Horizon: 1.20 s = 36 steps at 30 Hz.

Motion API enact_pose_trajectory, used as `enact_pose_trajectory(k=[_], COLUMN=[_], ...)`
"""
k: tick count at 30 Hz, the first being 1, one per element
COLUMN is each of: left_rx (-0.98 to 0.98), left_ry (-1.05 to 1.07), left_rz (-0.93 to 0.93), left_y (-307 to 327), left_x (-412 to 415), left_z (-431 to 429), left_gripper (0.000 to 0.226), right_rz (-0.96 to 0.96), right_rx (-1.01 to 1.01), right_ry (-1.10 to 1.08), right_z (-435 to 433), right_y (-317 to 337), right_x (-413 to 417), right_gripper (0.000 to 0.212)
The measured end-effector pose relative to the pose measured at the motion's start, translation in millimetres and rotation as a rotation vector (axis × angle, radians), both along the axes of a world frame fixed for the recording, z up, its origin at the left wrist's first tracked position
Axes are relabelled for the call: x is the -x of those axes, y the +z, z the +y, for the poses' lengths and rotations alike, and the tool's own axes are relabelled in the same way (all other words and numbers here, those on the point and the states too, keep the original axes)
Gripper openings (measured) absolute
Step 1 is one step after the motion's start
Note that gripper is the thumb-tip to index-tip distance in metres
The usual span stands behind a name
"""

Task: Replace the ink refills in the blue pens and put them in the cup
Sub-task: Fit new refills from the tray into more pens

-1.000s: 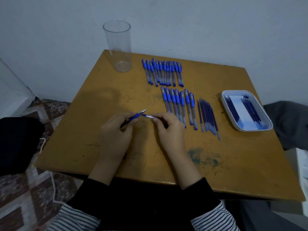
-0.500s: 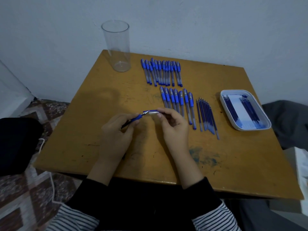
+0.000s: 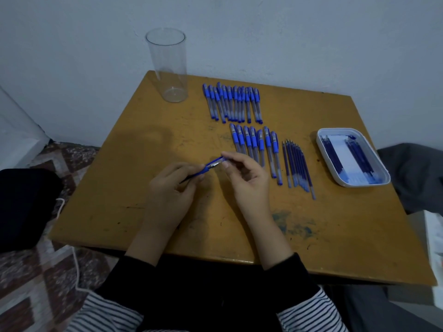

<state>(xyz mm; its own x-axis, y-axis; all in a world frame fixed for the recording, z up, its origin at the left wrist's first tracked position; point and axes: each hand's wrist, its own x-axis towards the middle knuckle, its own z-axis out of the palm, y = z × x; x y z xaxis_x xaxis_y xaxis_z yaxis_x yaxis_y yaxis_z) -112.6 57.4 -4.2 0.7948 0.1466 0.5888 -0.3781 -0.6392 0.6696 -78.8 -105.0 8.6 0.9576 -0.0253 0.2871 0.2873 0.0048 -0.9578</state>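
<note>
My left hand (image 3: 167, 195) grips the barrel of a blue pen (image 3: 203, 170) above the middle of the table. Fingertips of my right hand (image 3: 247, 180) pinch the pen's tip piece (image 3: 218, 161) at its front end. A clear plastic cup (image 3: 169, 65) stands upright at the far left corner, with nothing in it. Two rows of several blue pens lie on the table: a far row (image 3: 233, 104) and a nearer row (image 3: 257, 147). Several loose ink refills (image 3: 298, 166) lie to the right of the nearer row.
A white tray (image 3: 378, 183) at the right holds more refills. The wooden table (image 3: 119, 188) has a blue ink stain near its front edge. A dark bag lies on the patterned floor at the left, with a white cord beside it.
My right hand has brought the tip piece up to the pen's front end and now pinches it there. The two hands have moved closer together.
</note>
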Motion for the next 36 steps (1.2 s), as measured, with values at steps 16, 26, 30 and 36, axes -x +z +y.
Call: enact_pose_trajectory(k=[16,26,30,36], left_rx=[0.045,0.029,0.014,-0.02], left_ry=[0.012,-0.027,-0.02,-0.015], left_rz=[0.015,0.032,0.024,0.03], left_y=[-4.3,-7.7,-7.3,-3.0], left_x=[-2.5,-4.7,-4.4,-0.9], left_z=[0.8,2.0,1.7,1.5], left_gripper=[0.021,0.022,0.02,0.02], right_rz=[0.177,0.161,0.149,0.163], right_rx=[-0.258,-0.284,-0.256,-0.249], right_ry=[0.052,0.049,0.04,0.077], right_z=[9.1,9.3,8.0,7.2], right_y=[-3.6,-3.8,-4.9,-3.8], right_x=[3.1,5.2,4.3,4.3], right_gripper=[0.019,0.016,0.013,0.013])
